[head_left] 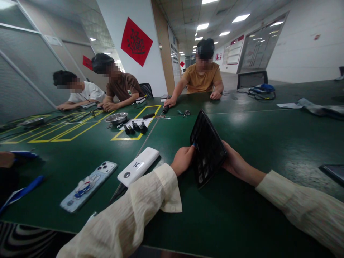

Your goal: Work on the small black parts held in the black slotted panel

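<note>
A black tablet with a glossy dark face stands tilted on edge above the green table. My left hand is closed at its left side, with a small blue bit showing by the fingertips that I cannot make out. On the other side, my right hand grips the tablet's right edge, its fingers partly hidden behind it. Left of my left forearm lies a white power bank marked 26. Beside that rests a phone in a light blue case with a cartoon rabbit.
Across the green table sit several people. A metal bowl, several black cylindrical parts and yellow tape outlines lie to the left. Small tools lie ahead; a cable bundle and a dark device are to the right.
</note>
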`<state>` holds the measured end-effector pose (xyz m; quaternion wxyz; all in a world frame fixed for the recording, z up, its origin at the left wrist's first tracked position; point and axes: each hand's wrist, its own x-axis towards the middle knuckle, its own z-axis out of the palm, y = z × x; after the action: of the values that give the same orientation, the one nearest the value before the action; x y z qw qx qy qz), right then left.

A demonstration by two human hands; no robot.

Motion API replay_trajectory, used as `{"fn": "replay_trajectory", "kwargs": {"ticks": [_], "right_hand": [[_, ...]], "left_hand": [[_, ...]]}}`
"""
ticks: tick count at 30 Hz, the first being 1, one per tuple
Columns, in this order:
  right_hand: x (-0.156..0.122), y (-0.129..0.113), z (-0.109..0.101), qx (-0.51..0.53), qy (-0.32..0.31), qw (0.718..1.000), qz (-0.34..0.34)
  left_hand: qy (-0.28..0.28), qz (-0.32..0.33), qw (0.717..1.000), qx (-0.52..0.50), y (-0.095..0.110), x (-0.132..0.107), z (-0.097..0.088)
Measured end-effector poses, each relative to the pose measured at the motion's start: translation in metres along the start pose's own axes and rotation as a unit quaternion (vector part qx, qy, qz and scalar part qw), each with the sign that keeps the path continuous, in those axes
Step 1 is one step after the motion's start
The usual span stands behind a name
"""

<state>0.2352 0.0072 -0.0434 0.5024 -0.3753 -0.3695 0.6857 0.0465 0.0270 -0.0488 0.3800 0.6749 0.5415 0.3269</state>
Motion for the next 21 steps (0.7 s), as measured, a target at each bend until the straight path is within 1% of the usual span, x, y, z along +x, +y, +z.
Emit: {"fn": "replay_trajectory", "kwargs": {"ticks": [3,6,9,11,13,17,21], "right_hand": [[-0.001,0.000,0.000,0.002,-0.003,1.000,-0.008],[-0.002,-0.001,0.002,0.005,0.000,1.000,-0.003],[-0.002,-0.002,0.002,0.006,0.007,1.000,0.006],[-0.002,-0.002,0.003,0.012,0.007,1.000,0.006],[-0.001,-0.002,0.003,0.017,0.004,1.000,0.007],[-0.001,-0.002,0.001,0.004,0.005,1.000,0.014],[-0.001,-0.001,-0.001,-0.011,-0.001,1.000,0.004]], "left_hand": [[-0.003,-0.019,1.000,0.009,0.001,0.000,0.000],[0.014,-0.029,0.999,0.025,0.005,-0.002,-0.001],[0.026,-0.006,0.999,0.024,0.010,-0.003,-0.003],[0.020,0.017,0.999,0.020,0.011,-0.004,-0.004],[0.011,0.025,1.000,0.015,0.009,-0.003,-0.003],[-0.007,-0.001,1.000,0.001,0.005,-0.003,-0.002],[0.002,-0.011,1.000,0.005,0.008,-0.004,-0.003]]}}
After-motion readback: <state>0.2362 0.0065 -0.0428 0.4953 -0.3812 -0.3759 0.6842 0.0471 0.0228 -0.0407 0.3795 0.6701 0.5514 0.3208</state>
